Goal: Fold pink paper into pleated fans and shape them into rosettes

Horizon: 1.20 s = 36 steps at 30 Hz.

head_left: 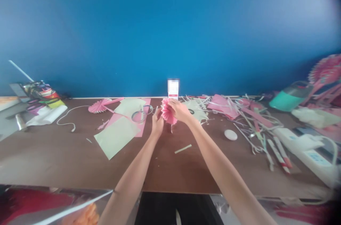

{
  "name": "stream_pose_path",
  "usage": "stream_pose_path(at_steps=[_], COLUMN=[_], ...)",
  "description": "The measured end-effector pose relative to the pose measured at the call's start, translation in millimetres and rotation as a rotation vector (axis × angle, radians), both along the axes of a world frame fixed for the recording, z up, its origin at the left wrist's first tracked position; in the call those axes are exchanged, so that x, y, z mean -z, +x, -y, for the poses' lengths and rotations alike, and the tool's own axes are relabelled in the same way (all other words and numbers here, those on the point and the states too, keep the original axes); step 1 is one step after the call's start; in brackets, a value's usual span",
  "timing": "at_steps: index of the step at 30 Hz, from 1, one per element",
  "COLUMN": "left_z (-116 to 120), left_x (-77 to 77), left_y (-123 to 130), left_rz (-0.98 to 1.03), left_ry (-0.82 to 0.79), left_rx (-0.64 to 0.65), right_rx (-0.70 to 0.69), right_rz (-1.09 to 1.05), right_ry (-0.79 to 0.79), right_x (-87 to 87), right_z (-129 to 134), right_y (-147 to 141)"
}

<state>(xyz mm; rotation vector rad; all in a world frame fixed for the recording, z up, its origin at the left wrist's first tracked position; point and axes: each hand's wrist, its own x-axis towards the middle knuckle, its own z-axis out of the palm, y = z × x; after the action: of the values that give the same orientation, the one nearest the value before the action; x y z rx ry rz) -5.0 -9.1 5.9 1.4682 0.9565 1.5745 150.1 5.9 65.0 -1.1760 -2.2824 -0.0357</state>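
Over the middle of the brown table I hold a pink pleated paper rosette between both hands. My left hand grips its left edge, with the thumb side up. From the right, my right hand reaches across its upper part, with fingers closed on the folds; the fingertips are partly hidden. A thin pale strand hangs below the rosette. Just behind it stands a phone with a lit screen. Left of my left hand, scissors lie on pink and pale green paper sheets.
Another pink paper fan lies at the left. Tangled paper strips, a white oval object, red-and-white pens and a white power strip cover the right side. A blue panel rises behind the table.
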Motion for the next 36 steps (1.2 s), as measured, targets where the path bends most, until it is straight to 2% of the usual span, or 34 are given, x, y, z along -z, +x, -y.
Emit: stream_pose_path(at_steps=[6, 16, 21, 26, 31, 36], left_z=[-3.7, -0.8, 2.6, 6.5, 10.1, 9.4], left_x=[0.7, -5.0, -9.5, -14.2, -20.4, -19.0], left_y=[0.4, -2.7, -3.2, -0.3, 0.0, -4.5], left_rz=[0.019, -0.058, -0.143, -0.101, -0.032, -0.218], left_ry=[-0.010, 0.026, 0.074, 0.017, 0.069, 0.114], left_rx=[-0.107, -0.131, -0.118, -0.109, -0.112, -0.150], right_rx=[-0.023, -0.057, -0.010, 0.032, 0.021, -0.028], right_rz=[0.037, 0.073, 0.069, 0.104, 0.194, 0.172], right_ry=[0.003, -0.039, -0.037, -0.010, 0.004, -0.039], right_x=[-0.6, -0.7, 0.6, 0.9, 4.3, 8.4], right_z=[1.4, 2.8, 1.7, 0.8, -3.1, -6.6], right_y=[-0.8, -0.7, -0.6, -2.7, -4.2, -1.1])
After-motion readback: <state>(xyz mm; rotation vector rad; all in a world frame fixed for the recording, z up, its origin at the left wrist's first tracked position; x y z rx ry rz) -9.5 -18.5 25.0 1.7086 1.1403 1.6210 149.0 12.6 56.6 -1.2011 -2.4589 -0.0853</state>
